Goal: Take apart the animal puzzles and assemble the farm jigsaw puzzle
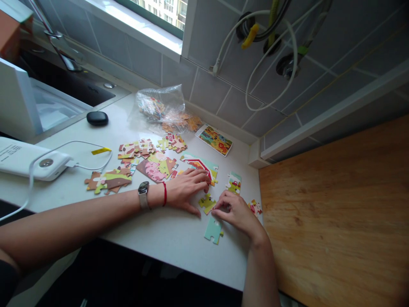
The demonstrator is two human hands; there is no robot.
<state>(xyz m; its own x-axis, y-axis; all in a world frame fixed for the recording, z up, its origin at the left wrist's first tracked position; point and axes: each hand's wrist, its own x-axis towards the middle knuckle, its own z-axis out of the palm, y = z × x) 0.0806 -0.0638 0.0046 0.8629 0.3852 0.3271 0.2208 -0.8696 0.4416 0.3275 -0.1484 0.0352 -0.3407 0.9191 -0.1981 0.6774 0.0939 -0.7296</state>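
My left hand [188, 191] lies with fingers spread over the lower edge of a joined barn puzzle section [209, 167]. My right hand [233, 211] has thumb and index finger pinched at the right edge of a yellow-green puzzle piece [207, 203]. Just below those fingertips lies a light teal piece [213, 229]. A piece with a red tractor [234, 182] rests above my right hand, and a red and pink piece [255, 207] is to its right. Left of my left hand are a pink pig section [156, 167] and brown and green pieces [111, 179].
A clear plastic bag [159, 104] with pieces lies near the wall, beside a picture card [214, 139]. At left are a black case [97, 118], a white power bank [35, 158] with a cable and a sink [73, 81]. A wooden board [335, 204] stands right.
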